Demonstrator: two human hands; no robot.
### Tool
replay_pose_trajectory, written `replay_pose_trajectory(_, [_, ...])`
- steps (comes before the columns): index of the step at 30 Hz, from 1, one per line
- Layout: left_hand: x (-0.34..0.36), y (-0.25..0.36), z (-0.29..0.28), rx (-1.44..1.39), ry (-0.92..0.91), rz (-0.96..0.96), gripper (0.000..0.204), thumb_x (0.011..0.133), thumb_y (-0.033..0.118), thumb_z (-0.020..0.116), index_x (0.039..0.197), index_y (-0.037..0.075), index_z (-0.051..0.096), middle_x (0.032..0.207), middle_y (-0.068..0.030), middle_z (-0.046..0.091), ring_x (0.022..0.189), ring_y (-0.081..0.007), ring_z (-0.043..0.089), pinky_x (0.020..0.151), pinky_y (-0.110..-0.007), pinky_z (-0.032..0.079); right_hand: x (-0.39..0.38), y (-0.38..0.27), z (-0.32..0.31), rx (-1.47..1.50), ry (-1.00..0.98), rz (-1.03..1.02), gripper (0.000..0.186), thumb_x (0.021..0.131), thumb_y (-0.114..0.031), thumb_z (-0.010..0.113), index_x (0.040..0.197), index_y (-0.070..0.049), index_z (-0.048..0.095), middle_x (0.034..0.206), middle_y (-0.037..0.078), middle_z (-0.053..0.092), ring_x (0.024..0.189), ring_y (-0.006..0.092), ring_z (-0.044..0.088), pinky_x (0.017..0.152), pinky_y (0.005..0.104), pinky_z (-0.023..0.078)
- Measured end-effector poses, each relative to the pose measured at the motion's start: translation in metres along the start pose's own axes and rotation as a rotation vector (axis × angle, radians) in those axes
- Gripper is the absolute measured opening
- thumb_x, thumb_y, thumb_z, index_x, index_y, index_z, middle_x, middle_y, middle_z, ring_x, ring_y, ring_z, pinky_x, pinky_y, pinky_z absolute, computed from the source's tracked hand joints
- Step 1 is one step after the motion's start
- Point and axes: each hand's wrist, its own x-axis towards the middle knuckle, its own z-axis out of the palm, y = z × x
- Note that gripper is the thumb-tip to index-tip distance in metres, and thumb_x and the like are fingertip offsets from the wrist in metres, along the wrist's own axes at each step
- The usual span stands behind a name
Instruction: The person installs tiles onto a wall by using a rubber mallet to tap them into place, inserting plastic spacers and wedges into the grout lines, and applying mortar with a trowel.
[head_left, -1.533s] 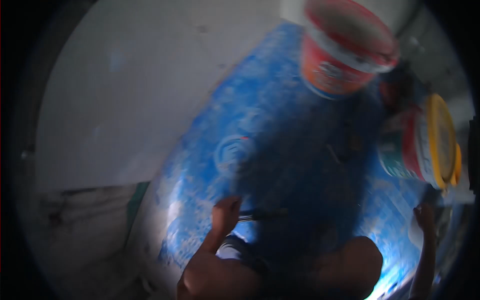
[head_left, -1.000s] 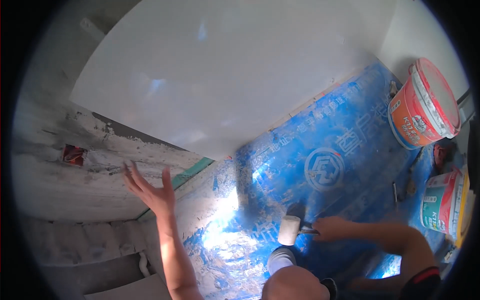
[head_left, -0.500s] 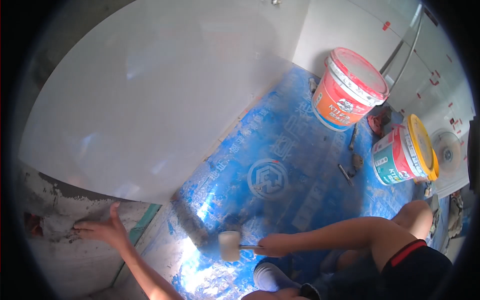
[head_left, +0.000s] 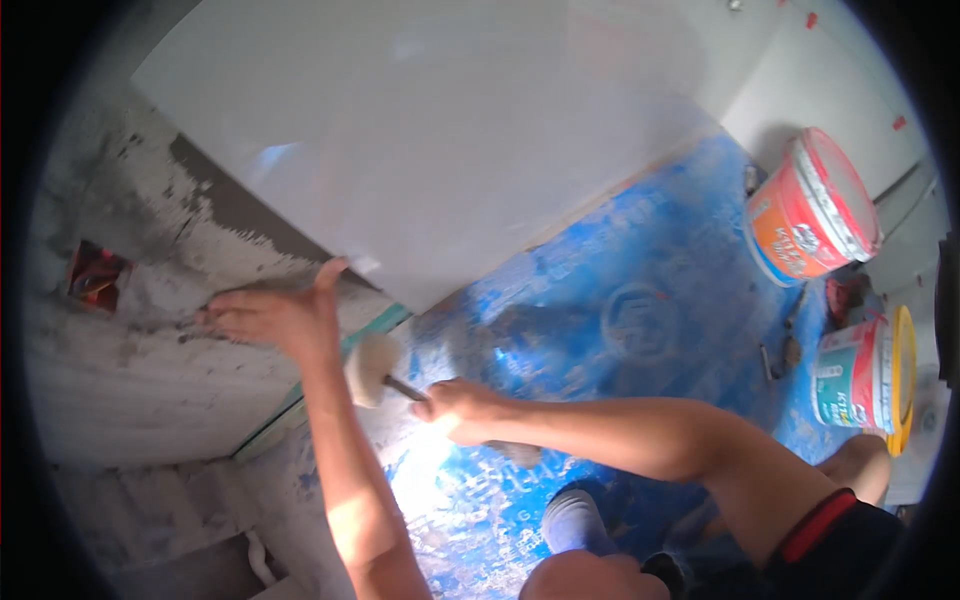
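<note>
Gripping mallet (head_left: 373, 370) in right hand (head_left: 465, 408) with closed fingers; holding it at left, beside left forearm (head_left: 350, 480), near grey panel's (head_left: 480, 150) near corner; holding empty left hand (head_left: 290, 318), fingers spread, at bare wall (head_left: 200, 390); apparently at lining-up step; calling next for mallet kept clear of forearm.

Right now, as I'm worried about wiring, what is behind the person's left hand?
Around the left hand, stained grey wall shows; a square hole with something reddish inside lies to its left. The patch directly behind the hand is covered, so wiring there can't be judged.
</note>
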Motion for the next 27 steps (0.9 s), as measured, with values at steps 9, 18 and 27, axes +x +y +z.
replay_pose_trajectory(9, [-0.007, -0.002, -0.002, 0.007, 0.110, -0.022, 0.159, 0.053, 0.086, 0.069, 0.143, -0.022, -0.006, 0.148, -0.0483, -0.003, 0.142, -0.0582, 0.000, 0.113, -0.064, 0.010, 0.021, -0.019, -0.001, 0.228, 0.170, 0.127, 0.048, 0.101, -0.027, 0.040, 0.081, 0.010, 0.062, 0.072, 0.027, 0.065, 0.069, 0.0396, 0.068, 0.069, 0.0481, 0.055])
replay_pose_trajectory(18, [-0.004, 0.004, -0.011, 0.075, 0.074, -0.023, 0.154, 0.057, 0.073, 0.079, 0.140, -0.025, -0.004, 0.145, -0.0502, 0.001, 0.142, -0.0574, -0.001, 0.115, -0.060, 0.010, 0.011, -0.029, 0.010, 0.283, 0.273, 0.148, 0.043, 0.102, -0.031, 0.044, 0.085, 0.005, 0.061, 0.076, 0.025, 0.066, 0.070, 0.0399, 0.067, 0.068, 0.0493, 0.052])
replay_pose_trajectory(27, [-0.005, -0.003, -0.003, 0.066, 0.147, 0.033, 0.155, 0.057, 0.087, 0.064, 0.142, -0.023, -0.006, 0.146, -0.0501, -0.001, 0.141, -0.0603, 0.004, 0.113, -0.064, 0.013, 0.019, -0.017, 0.011, 0.305, 0.295, 0.116, 0.042, 0.100, -0.032, 0.048, 0.086, 0.006, 0.061, 0.077, 0.027, 0.065, 0.072, 0.0404, 0.066, 0.069, 0.0495, 0.050])
